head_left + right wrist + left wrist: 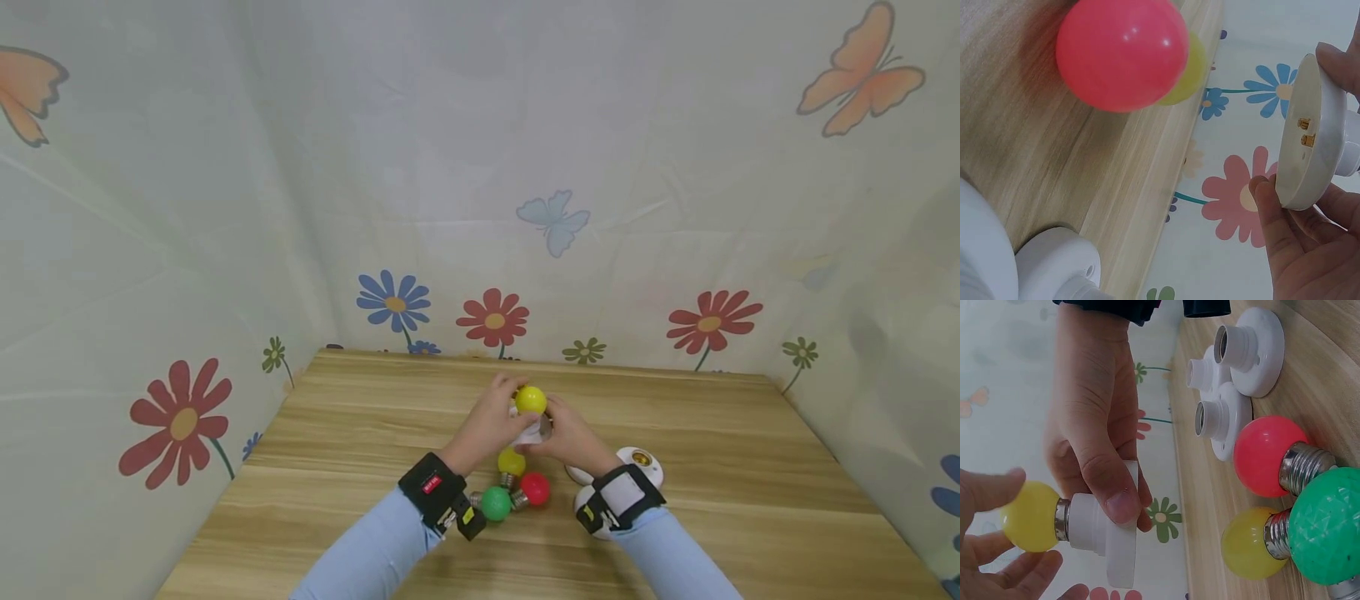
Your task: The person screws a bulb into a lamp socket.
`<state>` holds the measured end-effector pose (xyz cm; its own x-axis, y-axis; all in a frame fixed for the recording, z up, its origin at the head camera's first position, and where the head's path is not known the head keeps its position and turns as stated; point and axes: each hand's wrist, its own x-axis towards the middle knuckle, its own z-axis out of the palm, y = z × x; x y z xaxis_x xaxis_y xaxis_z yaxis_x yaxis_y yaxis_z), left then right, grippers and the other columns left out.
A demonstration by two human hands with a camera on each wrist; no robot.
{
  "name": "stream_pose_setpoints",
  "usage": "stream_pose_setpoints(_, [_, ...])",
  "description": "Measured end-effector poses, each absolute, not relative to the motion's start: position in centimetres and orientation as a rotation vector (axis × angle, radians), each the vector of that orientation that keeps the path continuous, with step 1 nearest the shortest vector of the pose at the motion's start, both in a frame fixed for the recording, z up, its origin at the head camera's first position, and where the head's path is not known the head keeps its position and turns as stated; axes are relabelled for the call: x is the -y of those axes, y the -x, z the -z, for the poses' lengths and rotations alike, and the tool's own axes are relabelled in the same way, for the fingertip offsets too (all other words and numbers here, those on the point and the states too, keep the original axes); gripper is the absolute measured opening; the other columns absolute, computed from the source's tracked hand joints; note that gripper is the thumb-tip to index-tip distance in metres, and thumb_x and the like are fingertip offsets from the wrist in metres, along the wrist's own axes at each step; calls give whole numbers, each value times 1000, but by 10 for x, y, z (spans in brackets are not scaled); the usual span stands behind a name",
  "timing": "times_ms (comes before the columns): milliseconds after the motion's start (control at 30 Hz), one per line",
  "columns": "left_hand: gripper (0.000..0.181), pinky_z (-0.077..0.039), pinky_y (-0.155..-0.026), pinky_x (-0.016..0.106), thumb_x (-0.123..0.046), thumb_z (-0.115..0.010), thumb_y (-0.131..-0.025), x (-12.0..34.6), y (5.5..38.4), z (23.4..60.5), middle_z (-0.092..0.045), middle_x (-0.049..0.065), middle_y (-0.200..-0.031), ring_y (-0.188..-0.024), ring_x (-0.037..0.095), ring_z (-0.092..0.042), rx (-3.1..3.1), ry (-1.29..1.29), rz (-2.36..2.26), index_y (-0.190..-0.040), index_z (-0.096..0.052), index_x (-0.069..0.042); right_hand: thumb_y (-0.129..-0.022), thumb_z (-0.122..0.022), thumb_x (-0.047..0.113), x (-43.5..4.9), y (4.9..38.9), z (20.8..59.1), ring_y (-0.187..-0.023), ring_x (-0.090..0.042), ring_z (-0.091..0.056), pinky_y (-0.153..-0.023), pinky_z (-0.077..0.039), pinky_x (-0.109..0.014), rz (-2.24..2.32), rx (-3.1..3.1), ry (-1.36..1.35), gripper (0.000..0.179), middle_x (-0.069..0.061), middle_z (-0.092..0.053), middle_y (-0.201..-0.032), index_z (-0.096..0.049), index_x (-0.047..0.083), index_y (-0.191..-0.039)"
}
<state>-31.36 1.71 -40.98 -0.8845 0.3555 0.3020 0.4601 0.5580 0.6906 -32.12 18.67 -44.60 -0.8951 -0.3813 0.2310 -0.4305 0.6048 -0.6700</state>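
Observation:
My left hand point(491, 423) holds a yellow light bulb point(1030, 515), thumb on one side and fingers on the other. The bulb's metal screw base sits at the mouth of a white lamp socket point(1121, 553), with a short band of metal showing. Gripping the socket's round base by its rim is my right hand point(1094, 419). The base's underside, with brass screws point(1307, 139), faces the right wrist camera. Both hands are raised above the table. Beneath them lie a red bulb point(535, 488), a green bulb point(496, 503) and another yellow bulb point(512, 462).
Three more white lamp sockets point(1254, 359) stand together on the wooden table point(360, 417), to the right of the loose bulbs, partly hidden by my right wrist in the head view. A curtain point(465, 167) printed with flowers and butterflies hangs behind the table and along its sides.

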Motion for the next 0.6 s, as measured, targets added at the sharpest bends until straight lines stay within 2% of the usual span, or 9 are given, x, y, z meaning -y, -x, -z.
stream_pose_setpoints(100, [68,-53,-93,33,-33,-75,-85,-17,313,412,-49,12,-128,-112,25,-56,2619,653,1190,-139,-45,-6,-72,-86,32,-186,320,445,-109,-25,-57,-96,-50,-45,-1171,2772,-687,71,-12,-58,-126,-55,6,-131])
stream_pose_setpoints(233, [72,-54,-88,28,-46,-78,-78,-18,312,411,-50,9,-118,-102,22,-57,2553,615,1003,-132,-49,-7,-72,-85,32,-185,319,443,-107,-24,-57,-95,-51,-44,-1165,2781,-693,69,-11,-59,-125,-57,7,-129])
stream_pose_setpoints(400, [60,-55,-83,21,-43,-80,-77,-18,310,409,-53,5,-108,-91,16,-56,2541,609,901,-117,-56,-7,-72,-85,34,-183,317,441,-105,-24,-57,-95,-50,-44,-1179,2779,-718,67,-9,-60,-120,-57,8,-128])
stream_pose_setpoints(600, [54,-54,-82,19,-37,-80,-78,-18,309,409,-54,4,-108,-93,15,-57,2562,638,956,-116,-58,-7,-71,-86,34,-183,317,443,-107,-29,-57,-98,-47,-49,-1190,2788,-711,68,-7,-60,-118,-57,9,-127])
